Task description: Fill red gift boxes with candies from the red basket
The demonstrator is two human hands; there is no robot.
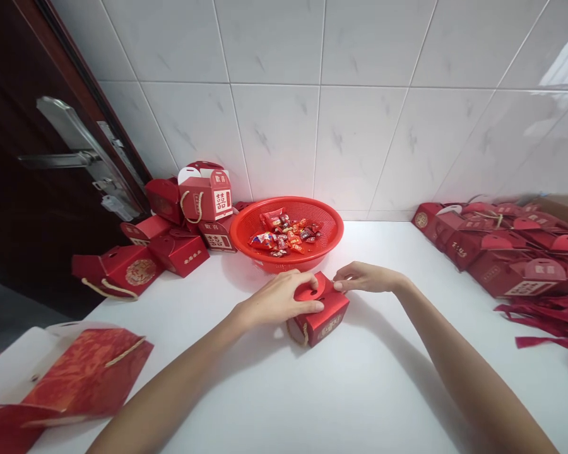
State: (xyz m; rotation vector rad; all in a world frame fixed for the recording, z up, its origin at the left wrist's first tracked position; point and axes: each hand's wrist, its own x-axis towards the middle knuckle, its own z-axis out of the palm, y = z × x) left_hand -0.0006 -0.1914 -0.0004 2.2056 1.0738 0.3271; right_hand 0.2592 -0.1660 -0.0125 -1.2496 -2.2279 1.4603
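Observation:
A small red gift box [330,314] with gold print and a twisted cord handle stands on the white table, in front of the basket. My left hand [279,297] holds its top from the left, thumb and fingers on either side of the rounded flap. From the right, my right hand [365,277] pinches the top edge at the far corner. The lid flaps look folded inward. Fingers hide part of the top. Just behind, a red plastic basket [335,238] contains several wrapped candies [288,238].
Folded red gift boxes [208,200] are piled at the back left, by a dark door [9,75]. More boxes [497,246] crowd the right side, with dark red ribbons [544,321] before them. Flat red-and-white bags [89,372] lie front left. A tiled wall [274,139] bounds the table behind.

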